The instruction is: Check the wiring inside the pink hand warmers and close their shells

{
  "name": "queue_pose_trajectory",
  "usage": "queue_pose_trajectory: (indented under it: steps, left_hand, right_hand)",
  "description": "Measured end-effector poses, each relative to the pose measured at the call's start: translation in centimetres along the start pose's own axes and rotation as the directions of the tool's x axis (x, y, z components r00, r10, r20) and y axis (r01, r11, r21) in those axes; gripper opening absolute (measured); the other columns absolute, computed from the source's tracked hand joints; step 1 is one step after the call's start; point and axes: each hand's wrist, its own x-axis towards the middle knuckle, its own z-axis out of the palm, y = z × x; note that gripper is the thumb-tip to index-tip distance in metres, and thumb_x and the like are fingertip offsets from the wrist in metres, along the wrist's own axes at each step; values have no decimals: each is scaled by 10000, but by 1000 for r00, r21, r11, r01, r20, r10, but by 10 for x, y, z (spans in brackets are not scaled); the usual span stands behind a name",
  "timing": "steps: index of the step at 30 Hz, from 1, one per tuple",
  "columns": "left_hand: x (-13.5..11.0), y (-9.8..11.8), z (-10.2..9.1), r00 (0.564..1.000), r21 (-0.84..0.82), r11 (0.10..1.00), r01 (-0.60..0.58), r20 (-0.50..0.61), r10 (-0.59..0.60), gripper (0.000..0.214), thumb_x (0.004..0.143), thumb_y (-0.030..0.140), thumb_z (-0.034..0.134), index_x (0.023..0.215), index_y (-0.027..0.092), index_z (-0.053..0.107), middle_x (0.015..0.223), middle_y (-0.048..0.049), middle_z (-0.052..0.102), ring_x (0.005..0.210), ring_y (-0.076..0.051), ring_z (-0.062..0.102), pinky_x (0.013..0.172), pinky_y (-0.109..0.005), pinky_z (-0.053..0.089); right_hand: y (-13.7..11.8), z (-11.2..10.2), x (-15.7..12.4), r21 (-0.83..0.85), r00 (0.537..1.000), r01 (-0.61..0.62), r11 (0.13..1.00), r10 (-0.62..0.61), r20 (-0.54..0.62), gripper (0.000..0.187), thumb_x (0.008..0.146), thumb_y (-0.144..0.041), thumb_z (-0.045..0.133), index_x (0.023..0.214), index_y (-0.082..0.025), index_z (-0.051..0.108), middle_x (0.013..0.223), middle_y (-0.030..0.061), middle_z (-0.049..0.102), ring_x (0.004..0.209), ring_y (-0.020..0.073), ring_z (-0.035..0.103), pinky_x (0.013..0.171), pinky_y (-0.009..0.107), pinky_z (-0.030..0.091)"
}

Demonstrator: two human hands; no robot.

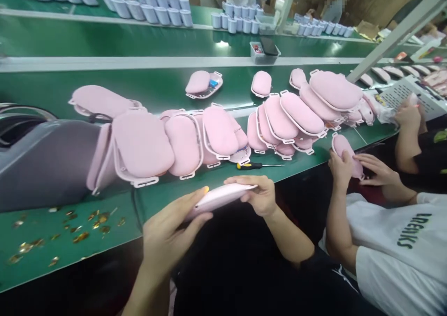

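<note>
Both my hands hold one flat pink oval shell edge-on, just in front of the green bench's near edge. My left hand grips its left end with the fingers curled round it and the thumb on top. My right hand pinches its right end. Behind it, a long overlapping row of the same pink shells lies along the bench. A yellow-handled screwdriver rests on the bench just beyond my right hand.
A grey machine sits at the left, with gold bits scattered on the green bench. To my right a co-worker's hands hold another pink shell. Rows of white cups and a small tray stand further back.
</note>
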Motion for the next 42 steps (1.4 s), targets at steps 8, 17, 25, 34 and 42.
queue_pose_trajectory:
  steps: [8, 17, 25, 34, 42]
  left_hand:
    - [11, 11, 1, 969, 21, 969, -248, 12, 247, 234, 1043, 188, 736, 1273, 144, 747, 1122, -97, 867, 1010, -206, 849, 1009, -291, 669]
    - [21, 12, 18, 934, 9, 934, -356, -20, 356, 209, 1031, 85, 697, 1224, 141, 757, 1093, -93, 867, 1091, -275, 840, 941, -380, 714]
    - [15, 11, 50, 916, -74, 933, -353, -230, 329, 268, 966, -30, 709, 1172, 126, 779, 1011, -110, 857, 963, -221, 836, 940, -353, 695]
    - [23, 1, 50, 911, -7, 919, -394, -137, 390, 278, 994, 12, 706, 1236, 135, 763, 1090, -101, 864, 953, -219, 845, 906, -323, 687]
    - [21, -19, 44, 958, 124, 950, -286, 19, 286, 173, 1045, 209, 728, 1209, 166, 759, 1124, -91, 865, 935, -249, 851, 908, -360, 675]
  right_hand:
    - [-2, -25, -6, -70, 996, 82, 994, -80, 34, 437, 918, -639, 829, 1109, -247, 810, 1089, 143, 866, 1039, 299, 856, 891, 451, 709]
    - [-54, -38, 3, -486, 935, 316, 815, -180, 307, 392, 987, -365, 822, 1349, -240, 736, 1237, 125, 840, 1187, 249, 808, 1071, 432, 663]
    - [-50, -23, -1, -615, 903, 426, 663, -348, 251, 362, 986, -189, 747, 1342, -253, 719, 1110, 85, 865, 1064, 241, 850, 976, 359, 710]
    - [-61, -24, 12, -731, 918, 379, 568, -130, 374, 278, 992, -331, 775, 1238, -203, 757, 1147, 93, 858, 1041, 245, 848, 989, 340, 699]
    - [-25, -25, 4, -748, 952, 304, 590, -158, 263, 197, 1048, -289, 722, 1218, -214, 787, 1167, 87, 859, 1074, 213, 838, 986, 350, 701]
